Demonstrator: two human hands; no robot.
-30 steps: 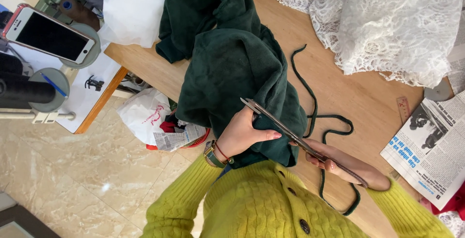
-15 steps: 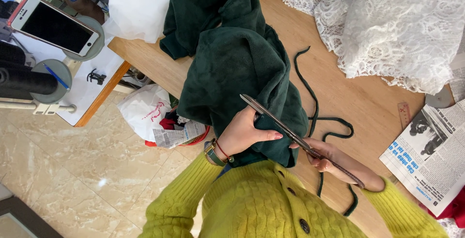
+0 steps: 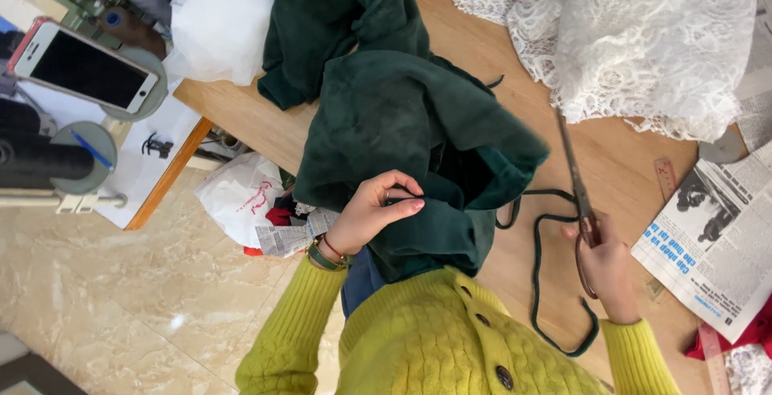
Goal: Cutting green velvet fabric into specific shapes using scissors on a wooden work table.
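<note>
I see my left hand (image 3: 371,211) pinching a fold of the dark green fabric (image 3: 402,133), which hangs over the near edge of the surface (image 3: 619,166). My right hand (image 3: 605,265) is closed around the scissors (image 3: 577,190), blades pointing away, just right of the cloth, with bare wood between them.

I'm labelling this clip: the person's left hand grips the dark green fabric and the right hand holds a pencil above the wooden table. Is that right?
Not quite. In the head view the right hand holds long scissors, not a pencil, with the blades pointing away over the wooden table. The rest stands: the left hand grips the dark green fabric.
</note>
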